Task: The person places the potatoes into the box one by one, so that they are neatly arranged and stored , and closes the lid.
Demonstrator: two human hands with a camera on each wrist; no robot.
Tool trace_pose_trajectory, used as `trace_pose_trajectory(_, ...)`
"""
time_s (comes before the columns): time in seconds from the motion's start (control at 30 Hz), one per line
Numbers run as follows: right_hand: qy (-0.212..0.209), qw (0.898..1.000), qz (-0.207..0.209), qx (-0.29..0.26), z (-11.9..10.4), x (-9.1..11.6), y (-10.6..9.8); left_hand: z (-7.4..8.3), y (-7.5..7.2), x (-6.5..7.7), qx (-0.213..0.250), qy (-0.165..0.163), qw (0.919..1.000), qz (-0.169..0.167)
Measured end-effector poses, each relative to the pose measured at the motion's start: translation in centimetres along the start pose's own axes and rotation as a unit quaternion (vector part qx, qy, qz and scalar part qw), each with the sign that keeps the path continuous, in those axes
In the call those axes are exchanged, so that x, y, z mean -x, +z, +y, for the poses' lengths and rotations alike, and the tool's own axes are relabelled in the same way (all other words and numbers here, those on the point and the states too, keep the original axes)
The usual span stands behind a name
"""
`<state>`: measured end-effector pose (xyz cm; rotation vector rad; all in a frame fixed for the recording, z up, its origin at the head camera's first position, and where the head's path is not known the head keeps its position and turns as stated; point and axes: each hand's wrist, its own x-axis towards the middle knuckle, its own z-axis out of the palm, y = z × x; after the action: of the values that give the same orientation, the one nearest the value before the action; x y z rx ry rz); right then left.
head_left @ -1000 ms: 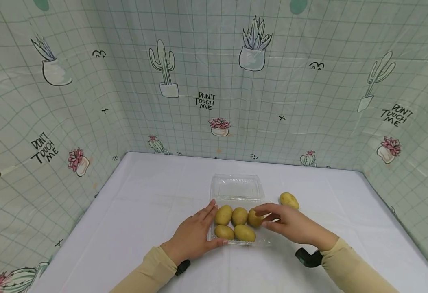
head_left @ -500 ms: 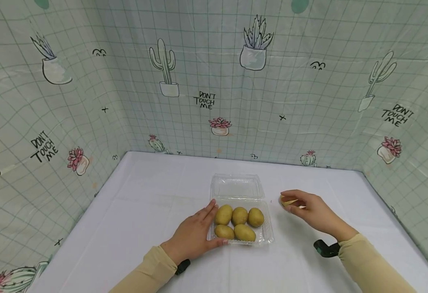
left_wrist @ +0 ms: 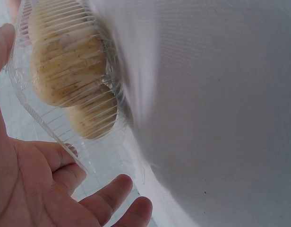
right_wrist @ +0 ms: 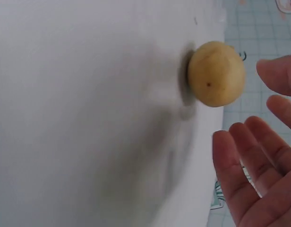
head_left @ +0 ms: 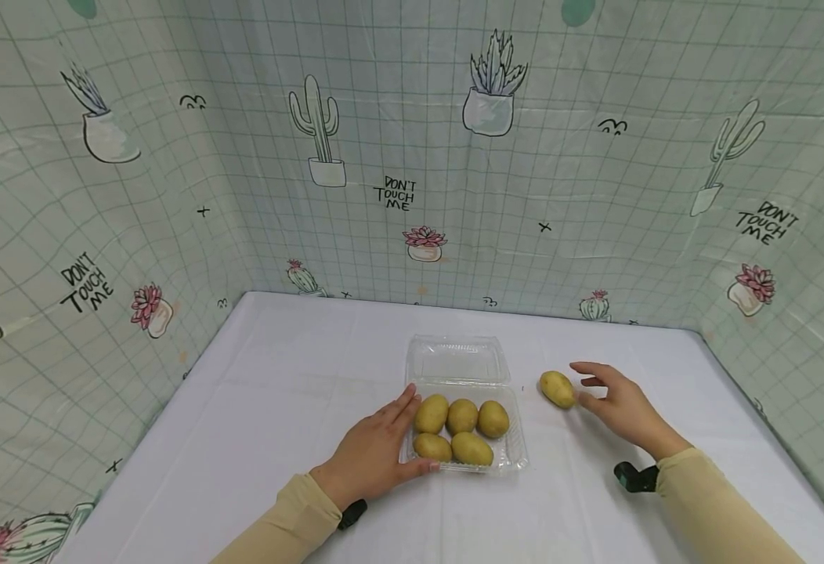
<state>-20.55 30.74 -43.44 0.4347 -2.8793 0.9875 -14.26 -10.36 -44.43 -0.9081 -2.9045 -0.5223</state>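
My left hand [head_left: 373, 456] rests on the left side of a clear plastic clamshell container [head_left: 514, 446], fingers lying along that side and thumb on the front rim. In the left wrist view, some fingertips reach the rim while other fingers [left_wrist: 110, 198] extend free of it. Inside the container lie several potatoes [head_left: 462, 416], three in the back row and two in front. To its right a single potato [head_left: 558, 389] lies on the table. Just right of that potato is my right hand [head_left: 619, 403], fingers apart; the right wrist view has a gap between the fingers and the potato [right_wrist: 216, 74].
The container's transparent lid [head_left: 457, 359] lies folded back behind it. A white cloth covers the table [head_left: 299, 352]. Patterned curtain walls [head_left: 355, 258] with a grid and plant drawings rise at the back and both sides.
My right hand moved from the back-right potato in the container to the loose potato, then drew slightly right, uncovering it. That loose potato shifted very slightly. The left hand stayed put.
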Motion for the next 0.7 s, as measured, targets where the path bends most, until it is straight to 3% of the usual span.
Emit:
trace_pose_trajectory(0.23,0.022,0.998,-0.045,-0.027,0.6,-0.4,1.1,0.0,0.1,0.0,0.0,-0.002,1.0,-0.003)
trace_pose_trajectory(0.7,0.008,0.999,-0.048,-0.007,0.6,-1.1,2.1,0.0,0.1,0.0,-0.001,0.002,1.0,-0.001)
